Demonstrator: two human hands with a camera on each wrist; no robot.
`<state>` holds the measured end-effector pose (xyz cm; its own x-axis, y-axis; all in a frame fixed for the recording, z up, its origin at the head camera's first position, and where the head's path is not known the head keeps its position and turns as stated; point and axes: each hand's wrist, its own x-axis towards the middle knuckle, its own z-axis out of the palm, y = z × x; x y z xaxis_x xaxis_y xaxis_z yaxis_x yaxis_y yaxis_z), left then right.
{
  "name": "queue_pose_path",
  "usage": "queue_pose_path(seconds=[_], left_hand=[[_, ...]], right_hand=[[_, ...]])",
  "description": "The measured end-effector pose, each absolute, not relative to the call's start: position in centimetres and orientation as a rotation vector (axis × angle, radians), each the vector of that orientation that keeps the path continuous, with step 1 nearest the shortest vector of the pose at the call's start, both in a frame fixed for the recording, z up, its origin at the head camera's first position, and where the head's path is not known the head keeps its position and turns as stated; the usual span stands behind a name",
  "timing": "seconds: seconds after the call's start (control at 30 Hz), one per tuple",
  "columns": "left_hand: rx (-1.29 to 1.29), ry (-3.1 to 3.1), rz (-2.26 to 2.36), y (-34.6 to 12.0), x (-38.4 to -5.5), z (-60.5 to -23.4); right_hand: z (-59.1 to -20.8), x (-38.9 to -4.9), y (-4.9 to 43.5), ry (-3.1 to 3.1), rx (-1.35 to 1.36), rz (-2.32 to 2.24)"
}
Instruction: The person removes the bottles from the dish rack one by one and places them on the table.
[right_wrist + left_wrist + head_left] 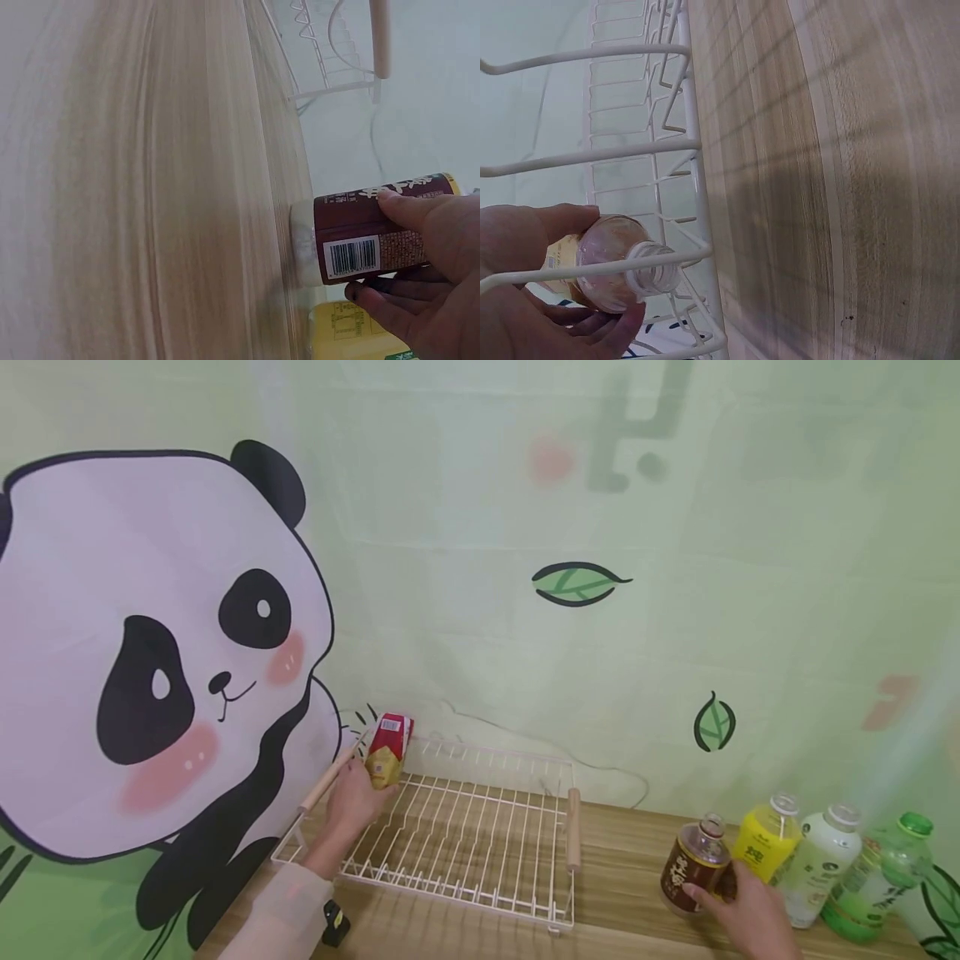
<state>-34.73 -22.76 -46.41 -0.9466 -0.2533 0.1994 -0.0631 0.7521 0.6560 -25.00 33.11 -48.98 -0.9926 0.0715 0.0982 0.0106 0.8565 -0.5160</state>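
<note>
My left hand (354,800) holds a plastic bottle with a red and gold label (390,750) neck down at the left back of a white wire dish rack (480,827). In the left wrist view its uncapped clear neck (656,270) points toward the rack's bottom wires, and the thumb and fingers wrap its body. On the right, a clear bottle with a brown label (693,868) stands upright and uncapped. My right hand (753,910) grips it, thumb on the label; in the right wrist view its base (304,244) is at the tabletop.
Right of the brown-labelled bottle stand a yellow bottle (767,843), a white bottle (821,864) and a green bottle (877,881). The rack has wooden handles (573,831) at both ends. A panda-printed cloth (465,635) hangs behind the wooden table (615,893).
</note>
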Motion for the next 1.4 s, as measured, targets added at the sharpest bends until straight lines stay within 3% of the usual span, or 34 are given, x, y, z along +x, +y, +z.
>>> queue_pose_path(seconds=[0.23, 0.53, 1.03, 1.4], left_hand=[[0.132, -2.663, -0.963, -22.0, -34.5, -45.4], [-0.168, -2.695, -0.942, -18.6, -32.3, -41.7], [-0.733, -2.643, -0.563, -10.6, -26.3, -35.8], [-1.018, -2.609, -0.338, -7.6, -25.4, -36.0]], right_hand=[[-48.3, -24.1, 33.3, -2.959, -0.107, 0.835], [-44.0, -21.6, 33.1, -2.947, -0.067, 0.614], [-37.2, -20.0, 27.0, -2.364, 0.551, 0.475], [-37.1, -22.0, 21.7, -2.273, 0.856, 0.349]])
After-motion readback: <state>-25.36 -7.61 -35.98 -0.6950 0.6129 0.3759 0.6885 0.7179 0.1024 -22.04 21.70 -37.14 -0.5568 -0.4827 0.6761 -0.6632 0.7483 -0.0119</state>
